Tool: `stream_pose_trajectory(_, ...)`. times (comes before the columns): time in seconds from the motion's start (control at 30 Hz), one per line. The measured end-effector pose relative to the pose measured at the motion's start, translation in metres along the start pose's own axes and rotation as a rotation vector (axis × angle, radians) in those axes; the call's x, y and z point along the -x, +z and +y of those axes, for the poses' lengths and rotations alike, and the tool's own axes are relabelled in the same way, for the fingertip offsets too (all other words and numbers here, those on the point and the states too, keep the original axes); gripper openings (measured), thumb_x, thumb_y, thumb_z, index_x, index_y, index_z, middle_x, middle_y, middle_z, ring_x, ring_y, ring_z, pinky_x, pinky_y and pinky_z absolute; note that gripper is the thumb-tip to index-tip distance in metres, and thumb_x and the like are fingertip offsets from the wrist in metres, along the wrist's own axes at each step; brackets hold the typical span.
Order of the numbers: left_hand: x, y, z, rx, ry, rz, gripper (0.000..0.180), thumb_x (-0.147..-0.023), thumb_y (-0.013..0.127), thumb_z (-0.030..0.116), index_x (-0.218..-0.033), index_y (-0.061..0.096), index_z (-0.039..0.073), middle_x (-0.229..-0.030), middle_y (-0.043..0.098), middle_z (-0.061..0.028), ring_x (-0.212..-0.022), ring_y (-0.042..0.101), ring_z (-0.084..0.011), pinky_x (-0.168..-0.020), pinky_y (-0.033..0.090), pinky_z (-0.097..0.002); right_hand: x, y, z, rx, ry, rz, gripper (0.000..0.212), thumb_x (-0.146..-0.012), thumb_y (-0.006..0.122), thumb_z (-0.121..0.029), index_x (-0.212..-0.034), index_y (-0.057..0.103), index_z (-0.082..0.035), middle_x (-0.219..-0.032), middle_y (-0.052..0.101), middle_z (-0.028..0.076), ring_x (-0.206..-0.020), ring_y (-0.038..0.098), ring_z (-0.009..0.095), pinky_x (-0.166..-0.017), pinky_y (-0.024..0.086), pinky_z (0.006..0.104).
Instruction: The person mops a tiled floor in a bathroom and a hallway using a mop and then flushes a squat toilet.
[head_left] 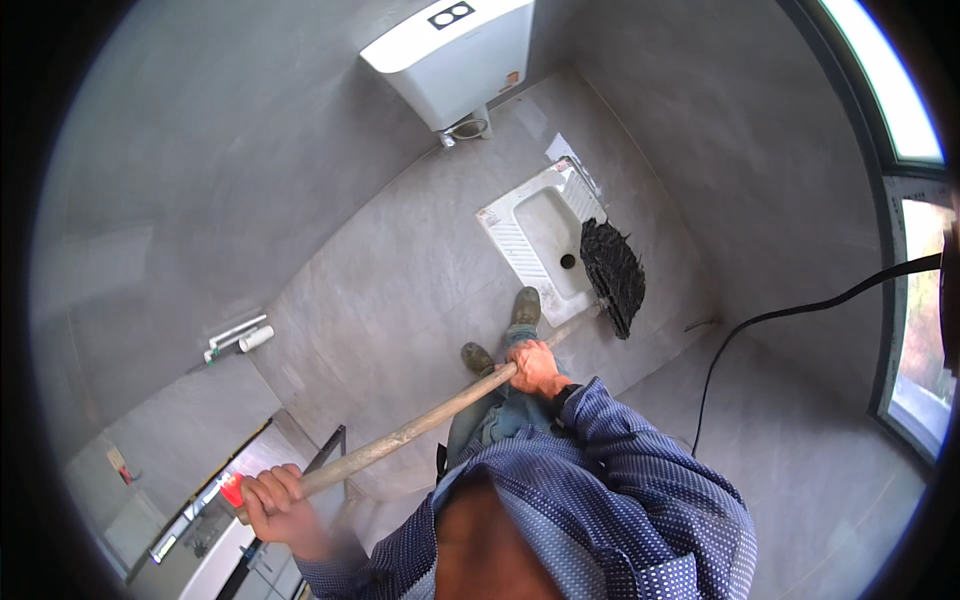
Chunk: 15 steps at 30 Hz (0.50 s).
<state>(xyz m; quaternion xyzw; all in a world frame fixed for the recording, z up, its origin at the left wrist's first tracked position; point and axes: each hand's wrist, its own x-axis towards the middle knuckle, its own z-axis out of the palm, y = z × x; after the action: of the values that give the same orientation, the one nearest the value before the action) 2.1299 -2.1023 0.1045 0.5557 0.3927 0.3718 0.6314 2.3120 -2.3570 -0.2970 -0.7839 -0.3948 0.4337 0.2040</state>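
Note:
A long wooden-handled broom [410,430] slants across in front of me, its handle rising from lower left to upper right. My left hand [278,508] is closed round the handle's near end, where a red piece [231,489] shows. Farther along, my right hand [537,368] grips the shaft in front of my legs. The black, ragged broom head [613,277] lies at the right side of a white squat toilet [550,245] and overlaps its rim. The toilet's dark drain hole is uncovered.
A white cistern [455,60] hangs on the grey wall beyond the toilet. White pipes [240,335] stick out at the left. A basin cabinet and mirror [215,525] stand at lower left. A black cable [790,312] hangs at the right near the window [925,290].

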Motion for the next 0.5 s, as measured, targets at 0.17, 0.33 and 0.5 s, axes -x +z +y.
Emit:
stream_pose_trajectory(0.17,-0.002,-0.041,0.008,0.057,0.123,-0.125,0.035,-0.105,0.044,0.029,-0.073,0.039,0.016,-0.056,0.043,0.0011,-0.05,0.044,-0.0163,-0.063,0.042,-0.0378,0.014,0.008,-0.016,0.035,-0.067,0.007,0.035,-0.083,0.067,-0.049,-0.077,0.072,-0.016,-0.084,0.07,0.007,-0.096,0.064,0.028,-0.085,0.045,0.0425)
stream_pose_trajectory(0.33,0.028,-0.134,0.043,0.135,0.253,-0.017,0.033,-0.106,0.044,0.03,-0.076,0.041,0.015,-0.056,0.042,0.0024,-0.05,0.041,-0.0133,-0.056,0.038,-0.0329,0.032,-0.008,-0.103,0.125,-0.162,-0.133,0.021,-0.077,0.067,-0.036,-0.078,0.071,-0.015,-0.086,0.072,0.011,-0.09,0.067,0.032,-0.083,0.048,0.0457)
stream_pose_trajectory(0.5,0.108,-0.251,0.083,0.171,0.375,0.139,0.033,-0.107,0.041,0.03,-0.078,0.042,0.015,-0.058,0.044,0.0037,-0.049,0.038,-0.0111,-0.051,0.034,-0.0307,0.058,0.002,-0.192,0.205,-0.312,-0.263,0.016,-0.071,0.064,-0.028,-0.076,0.069,-0.014,-0.081,0.072,0.014,-0.081,0.07,0.034,-0.076,0.051,0.0454)
